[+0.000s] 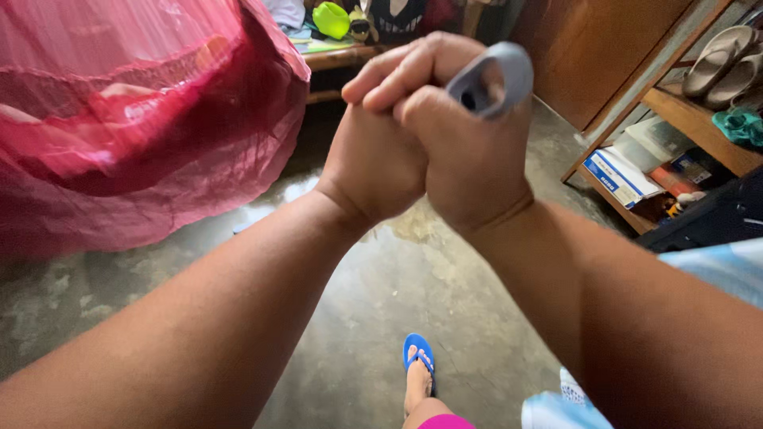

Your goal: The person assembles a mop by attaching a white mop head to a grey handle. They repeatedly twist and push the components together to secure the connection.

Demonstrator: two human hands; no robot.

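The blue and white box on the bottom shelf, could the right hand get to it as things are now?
Probably not right away. The right hand is closed around a grey handle with the left hand clasped against it. The box lies apart, low on the wooden shelf; bare floor lies between.

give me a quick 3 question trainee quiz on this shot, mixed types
1. True or false: both hands are clasped around the grey handle.
2. What hangs at the left? A) pink netting B) a green curtain C) a white towel
3. What colour is the sandal on the foot?

Key:
1. True; left hand and right hand grip together.
2. A, the pink netting.
3. Blue; sandal on the concrete floor.
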